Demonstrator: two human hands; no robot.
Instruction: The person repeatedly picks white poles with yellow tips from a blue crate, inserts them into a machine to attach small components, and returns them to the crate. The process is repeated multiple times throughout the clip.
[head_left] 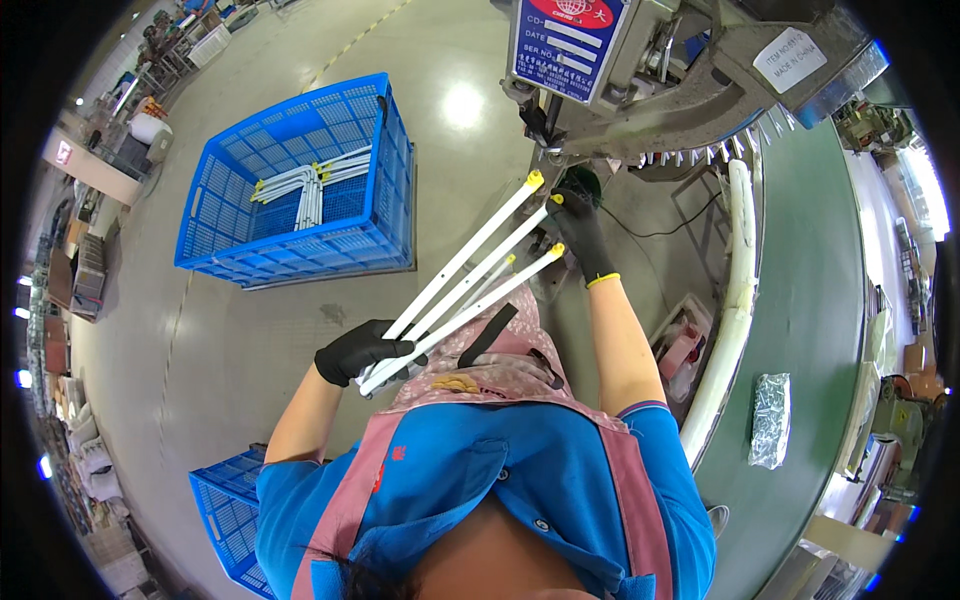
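Several white metal tubes with yellow end pieces (462, 262) fan out slantwise in front of my apron. My left hand (358, 352), in a black glove, is wrapped round their lower ends. My right hand (582, 232), gloved in black with a yellow cuff, is closed at the yellow end of one of the middle tubes. Its fingertips are partly hidden. Just beyond the tubes' upper ends stands a grey riveting machine (640, 125), with a row of small rivets along its curved track. The yellow ends are apart from the machine's head.
At the left, a large blue crate (397, 195) holds more bent white tubes (312, 190). Another blue crate (225, 505) stands at the lower left. On the right, a green bench (815, 300) bears a clear bag of small metal parts (769, 420); a white wrapped rail (738, 290) edges it.
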